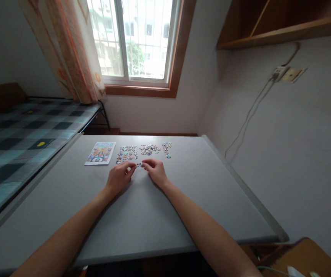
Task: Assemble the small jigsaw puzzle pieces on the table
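Small joined puzzle pieces lie between my fingertips on the grey table. My left hand pinches their left end, and my right hand has its thumb and fingers closed at the right end. Just beyond my hands is a partly joined puzzle frame with gaps inside. A pile of loose pieces sits behind my right hand, and a smaller group of pieces is to its right. A colourful picture sheet lies flat at the left.
A bed with a checked cover stands along the left side. The window and curtain are beyond the table. A wall with a socket and cable rises at the right, and a wooden chair is at the lower right.
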Demonstrator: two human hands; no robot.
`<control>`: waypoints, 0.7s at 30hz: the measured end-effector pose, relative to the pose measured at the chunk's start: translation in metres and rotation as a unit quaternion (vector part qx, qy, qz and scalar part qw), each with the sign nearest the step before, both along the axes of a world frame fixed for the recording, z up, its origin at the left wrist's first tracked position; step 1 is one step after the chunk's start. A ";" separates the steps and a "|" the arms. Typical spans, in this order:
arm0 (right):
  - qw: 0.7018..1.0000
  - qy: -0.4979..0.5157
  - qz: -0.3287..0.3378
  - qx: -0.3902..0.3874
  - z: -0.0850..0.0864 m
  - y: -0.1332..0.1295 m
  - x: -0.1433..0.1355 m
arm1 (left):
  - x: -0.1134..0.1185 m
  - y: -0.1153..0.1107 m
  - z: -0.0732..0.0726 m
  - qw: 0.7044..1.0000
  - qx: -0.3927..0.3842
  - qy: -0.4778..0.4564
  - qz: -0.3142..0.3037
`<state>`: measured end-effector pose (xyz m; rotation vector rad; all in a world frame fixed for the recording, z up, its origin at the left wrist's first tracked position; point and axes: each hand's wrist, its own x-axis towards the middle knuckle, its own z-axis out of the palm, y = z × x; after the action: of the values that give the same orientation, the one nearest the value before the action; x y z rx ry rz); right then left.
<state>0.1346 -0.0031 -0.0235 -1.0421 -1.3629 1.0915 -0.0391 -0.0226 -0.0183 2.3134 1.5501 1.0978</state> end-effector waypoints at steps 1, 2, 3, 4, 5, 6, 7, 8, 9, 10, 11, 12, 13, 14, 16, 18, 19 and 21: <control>1.000 0.004 0.001 0.000 0.000 0.000 0.000 | 0.000 0.000 0.000 1.000 0.000 -0.002 0.002; 1.000 0.006 0.004 0.000 -0.001 0.001 0.000 | 0.000 0.000 0.000 1.000 0.000 -0.004 0.003; 1.000 0.008 0.007 0.000 -0.001 0.001 0.000 | 0.000 0.000 0.000 1.000 0.000 -0.005 0.004; 1.000 0.007 0.009 0.000 -0.001 0.001 0.000 | 0.000 0.000 0.000 1.000 0.001 -0.005 0.005; 1.000 0.005 0.011 0.001 -0.001 0.001 0.000 | 0.000 0.000 0.000 1.000 0.001 -0.005 0.006; 1.000 0.002 0.014 0.002 -0.001 0.001 0.000 | 0.000 0.000 0.000 1.000 0.001 -0.005 0.006; 1.000 -0.002 0.015 0.005 -0.001 0.000 0.000 | 0.000 0.001 0.000 1.000 0.001 -0.004 0.006; 1.000 -0.007 0.016 0.010 -0.001 0.000 0.000 | 0.000 0.001 -0.001 1.000 -0.001 -0.004 0.006; 1.000 -0.016 0.016 0.015 0.000 -0.001 0.000 | -0.001 0.001 -0.001 1.000 -0.004 -0.003 0.005; 0.999 -0.026 0.014 0.022 0.001 -0.001 0.001 | -0.001 0.001 0.000 1.000 -0.007 -0.003 0.005; 0.999 -0.037 0.011 0.028 0.001 -0.001 0.001 | -0.001 0.001 0.000 1.000 -0.010 -0.002 0.005; 0.998 -0.047 0.009 0.034 0.001 -0.001 0.001 | -0.001 0.000 0.000 1.000 -0.013 -0.001 0.005; 0.998 -0.056 0.008 0.038 0.001 -0.001 0.001 | -0.001 0.000 0.001 1.000 -0.016 0.000 0.007; 0.997 -0.062 0.007 0.041 0.001 -0.001 0.002 | -0.001 0.000 0.001 1.000 -0.019 0.001 0.008; 0.997 -0.069 0.008 0.044 0.000 -0.001 0.002 | 0.000 0.000 0.001 1.000 -0.025 0.002 0.010; 0.996 -0.077 0.007 0.048 0.000 0.000 0.002 | 0.000 0.000 0.001 1.000 -0.029 0.003 0.012; 0.995 -0.081 0.008 0.051 0.000 0.000 0.002 | 0.000 0.000 0.001 0.999 -0.030 0.003 0.013; 0.995 -0.088 0.008 0.052 0.000 0.000 0.003 | 0.000 0.000 0.001 0.999 -0.030 0.004 0.016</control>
<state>0.1373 -0.0029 -0.0236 -1.0709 -1.5537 0.9472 -0.0391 -0.0225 -0.0173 2.2639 1.6066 1.0350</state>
